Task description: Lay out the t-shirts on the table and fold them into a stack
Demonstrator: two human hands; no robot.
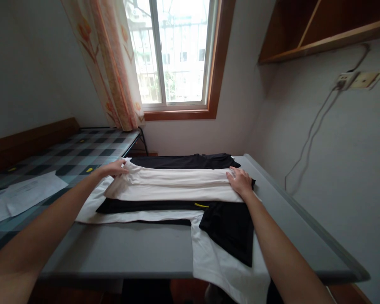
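A white garment [177,192], folded into a long strip, lies across the pile in front of me. My left hand [115,168] pinches its left end, which is slightly raised. At the other end, my right hand [240,181] grips the cloth near the edge with bent fingers; the fingertips are partly hidden. Beneath the strip is a black shirt [229,228] with a small yellow mark, its sleeve spread toward me. Under that, a white shirt [205,253] hangs over the table's front edge. More black cloth [183,162] shows behind the strip.
The clothes lie on a grey table [129,249]. On the left stands a bed with a checked cover [104,143] and paper sheets [31,192]. A curtain [110,63] hangs by the window. To the right are a wall socket with a cord [313,122] and a wooden shelf [323,42].
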